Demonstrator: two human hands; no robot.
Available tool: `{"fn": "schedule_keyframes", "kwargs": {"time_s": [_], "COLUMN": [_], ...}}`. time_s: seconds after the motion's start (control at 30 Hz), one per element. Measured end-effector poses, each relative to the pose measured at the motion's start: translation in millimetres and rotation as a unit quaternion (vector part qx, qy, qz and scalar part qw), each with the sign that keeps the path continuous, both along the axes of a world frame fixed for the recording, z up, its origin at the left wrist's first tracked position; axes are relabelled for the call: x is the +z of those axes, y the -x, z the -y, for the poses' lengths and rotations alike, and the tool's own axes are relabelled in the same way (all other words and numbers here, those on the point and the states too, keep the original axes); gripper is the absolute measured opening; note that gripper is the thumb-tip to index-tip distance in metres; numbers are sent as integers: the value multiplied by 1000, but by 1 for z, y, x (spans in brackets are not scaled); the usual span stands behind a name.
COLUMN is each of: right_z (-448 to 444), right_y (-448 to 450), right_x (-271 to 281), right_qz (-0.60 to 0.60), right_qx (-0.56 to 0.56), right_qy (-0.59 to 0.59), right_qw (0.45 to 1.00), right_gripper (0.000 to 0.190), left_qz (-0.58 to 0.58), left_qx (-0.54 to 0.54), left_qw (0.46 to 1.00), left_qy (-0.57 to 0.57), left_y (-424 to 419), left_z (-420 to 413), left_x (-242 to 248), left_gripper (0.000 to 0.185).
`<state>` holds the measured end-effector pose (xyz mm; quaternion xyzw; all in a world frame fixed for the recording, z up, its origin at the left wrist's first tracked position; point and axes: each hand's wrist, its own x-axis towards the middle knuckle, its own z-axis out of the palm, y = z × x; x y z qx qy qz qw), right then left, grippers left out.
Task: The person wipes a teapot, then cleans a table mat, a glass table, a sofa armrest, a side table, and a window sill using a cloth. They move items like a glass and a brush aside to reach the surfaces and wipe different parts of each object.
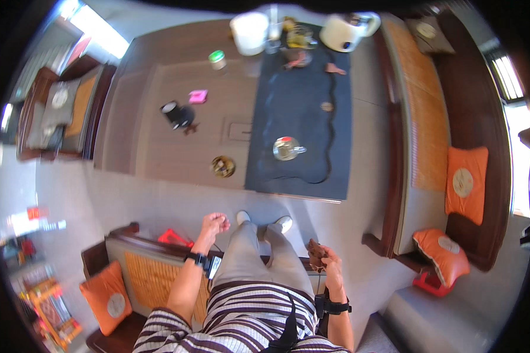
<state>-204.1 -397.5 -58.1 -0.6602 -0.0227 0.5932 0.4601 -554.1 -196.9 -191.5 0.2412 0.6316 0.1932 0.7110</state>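
My right hand [333,264] grips a brown, irregular, creased piece [316,255]; its material cannot be told. My left hand [215,225] is raised in front of my left thigh with curled fingers, and whether something small sits between the fingertips is unclear. Both hands are apart from the table. Before me stands a low wooden table [190,154] with a dark mat [296,110] over its right part. A glass cup with a handle [285,149] rests near the mat's front, with a red spot at its top. To its left is a round amber dish [223,166] holding small bits.
Farther back are a black container [176,114], pink packet [198,96], green-lidded jar [217,60], white bin [249,33], glass teapot [300,37] and white electric kettle [346,33]. A wooden sofa [393,132] with orange cushions [466,185] runs along the right. Behind me is a wooden seat [159,278].
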Motion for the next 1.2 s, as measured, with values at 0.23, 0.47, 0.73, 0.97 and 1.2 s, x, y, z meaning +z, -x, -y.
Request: {"fn": "schedule_keyframes", "kwargs": {"time_s": [0.23,0.47,0.73,0.97,1.2], "right_z": [-16,3,5,-8,-12], "right_y": [78,132,144,144,130], "right_x": [-21,-66,-80,-93,-106], "right_qz": [10,25,36,47,33], "right_qx": [143,257,281,292,312], "right_qy": [40,170,220,219,213], "right_qw": [989,951,934,930,925], "right_gripper": [47,50,50,51,52], "left_qz": [-10,-106,-347,-390,-299], "left_qx": [217,198,-69,-131,-26], "left_qw": [976,971,891,839,862], "left_qy": [14,-82,-284,-356,-407], "left_y": [68,106,127,123,126], "left_z": [-2,-72,-123,-125,-123], "left_x": [-136,-232,-266,-255,-273], "left_gripper": [20,21,32,26,18]}}
